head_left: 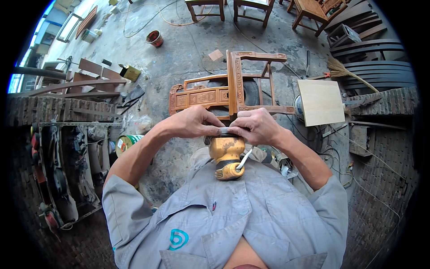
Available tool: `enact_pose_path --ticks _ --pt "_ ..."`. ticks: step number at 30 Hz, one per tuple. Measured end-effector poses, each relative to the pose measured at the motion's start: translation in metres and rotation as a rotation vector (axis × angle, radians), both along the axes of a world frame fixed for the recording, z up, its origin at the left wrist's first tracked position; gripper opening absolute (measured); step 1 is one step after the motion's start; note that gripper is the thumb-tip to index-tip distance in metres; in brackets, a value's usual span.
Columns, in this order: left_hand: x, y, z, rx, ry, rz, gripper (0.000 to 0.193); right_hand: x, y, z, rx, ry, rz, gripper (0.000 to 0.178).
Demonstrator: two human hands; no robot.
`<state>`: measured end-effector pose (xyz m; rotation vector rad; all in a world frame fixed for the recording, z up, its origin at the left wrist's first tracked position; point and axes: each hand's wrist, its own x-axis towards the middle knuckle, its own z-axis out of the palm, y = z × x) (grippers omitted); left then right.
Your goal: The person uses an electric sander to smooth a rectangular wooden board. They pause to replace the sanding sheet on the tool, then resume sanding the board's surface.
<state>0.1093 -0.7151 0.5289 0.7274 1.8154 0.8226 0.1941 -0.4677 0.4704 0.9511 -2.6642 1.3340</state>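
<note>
A yellow and black power sander (227, 150) rests against my grey work jacket, its pad end pointing away from me and a white cord leaving its near end. My left hand (195, 122) pinches the pad end from the left, thumb and fingertips closed. From the right, my right hand (255, 125) is closed at the same spot, its thumb almost meeting the left one. Between the fingertips shows a small pale strip (223, 130), perhaps sandpaper. Just beyond my hands a carved wooden chair (234, 85) lies tipped over on a dark tyre (251, 92).
A light square board (320, 102) leans on a bucket at the right. A broom (347, 71) and stacked dark wooden parts (376, 56) lie beyond it. Left stand a cluttered rack (71, 175) and a green-white can (127, 144). Cords (333, 157) trail across the floor. Farther off are a red-stained bucket (154, 38) and chairs (253, 6).
</note>
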Motion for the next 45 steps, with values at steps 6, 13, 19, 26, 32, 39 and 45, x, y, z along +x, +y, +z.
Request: enact_pose_path --ticks 6,13,19,26,32,39,45 --pt "-0.003 0.001 0.000 -0.004 0.026 -0.030 0.031 0.002 0.001 0.008 0.054 0.060 0.010 0.019" --pt "0.007 -0.006 -0.003 0.140 0.053 -0.055 0.037 0.006 -0.002 0.018 0.218 0.250 0.042 0.022" --pt "0.017 -0.013 0.020 0.061 0.043 -0.022 0.046 0.006 -0.003 0.020 0.090 0.103 0.055 0.017" --pt "0.017 -0.015 0.028 -0.003 -0.004 0.004 0.049 -0.012 0.008 0.022 0.019 -0.193 0.195 0.018" --pt "0.017 -0.022 0.017 0.062 0.007 -0.004 0.045 -0.004 0.006 0.021 0.150 0.072 0.179 0.023" --pt "0.025 -0.024 0.010 0.079 -0.294 0.277 0.037 0.013 0.009 0.036 0.212 0.135 0.142 0.026" --pt "0.027 -0.018 -0.003 0.055 -0.206 0.273 0.034 0.013 0.015 0.028 0.089 -0.022 0.123 0.027"
